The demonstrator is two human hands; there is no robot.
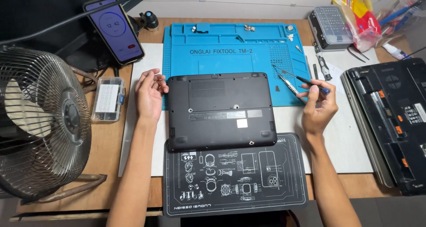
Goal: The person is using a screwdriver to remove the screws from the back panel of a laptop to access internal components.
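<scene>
This was a small electronics repair bench, probably in a home workshop. A blue silicone repair mat (pixel 230 49) with screw trays lay on a wooden desk (pixel 106 160), a case of screwdriver bits (pixel 330 27) stood near — and a second opened laptop (pixel 392 120) waited at the right, beside a metal fan (pixel 42 125).

A matt black plastic laptop base (pixel 220 109) lies on a smooth blue rubbery work mat (pixel 230 49) and a dark printed mat (pixel 235 176), over a bare wooden table (pixel 102 147); the right hand (pixel 318 107) holds a slim metal-tipped screwdriver (pixel 301 80), beside a wire metal fan (pixel 42 120)
</scene>
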